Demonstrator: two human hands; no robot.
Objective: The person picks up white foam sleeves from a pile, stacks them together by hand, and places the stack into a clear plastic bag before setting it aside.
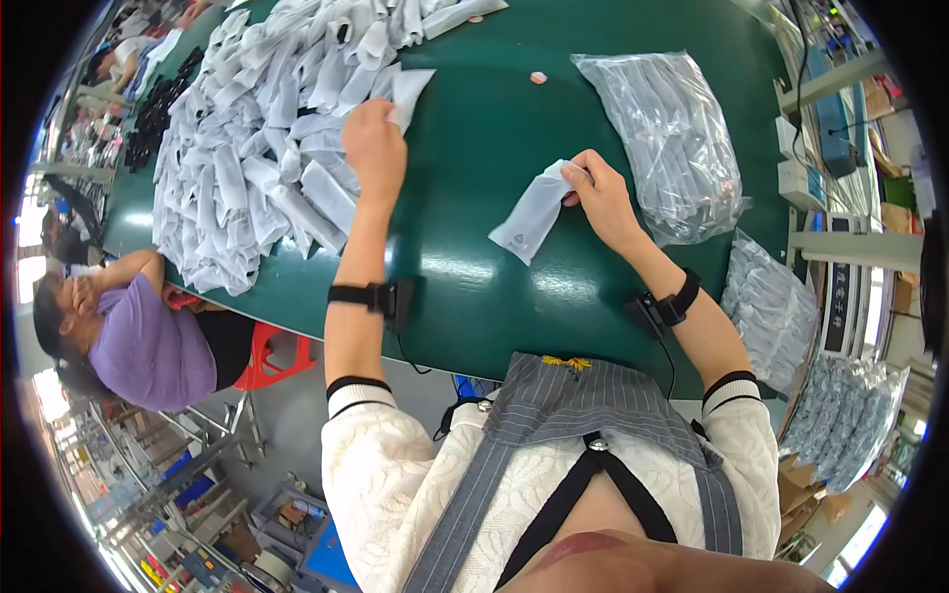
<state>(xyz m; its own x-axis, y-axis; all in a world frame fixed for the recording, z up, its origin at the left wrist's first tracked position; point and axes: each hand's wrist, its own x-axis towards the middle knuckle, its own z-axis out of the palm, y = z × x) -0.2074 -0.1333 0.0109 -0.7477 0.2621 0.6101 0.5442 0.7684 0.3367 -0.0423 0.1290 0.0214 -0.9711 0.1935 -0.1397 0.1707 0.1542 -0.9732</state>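
Observation:
My right hand [601, 196] pinches the upper end of a frosted white plastic pouch [535, 211] between thumb and fingers. The pouch slants down to the left over the green tabletop, and a small printed mark shows near its lower end. What is inside cannot be made out. At the right edge of a large heap of similar pouches [222, 183], my left hand [375, 146] is closed at another frosted pouch [411, 94], which sticks out beyond its fingers. Its fingertips are partly hidden by the back of the hand.
A large clear bag [682, 148] packed with pouches lies to the right on the green table [465, 306]. More filled bags [771, 311] rest at its right edge. A small orange-white piece [538, 77] lies farther back. A person in purple [158, 341] sits at the left.

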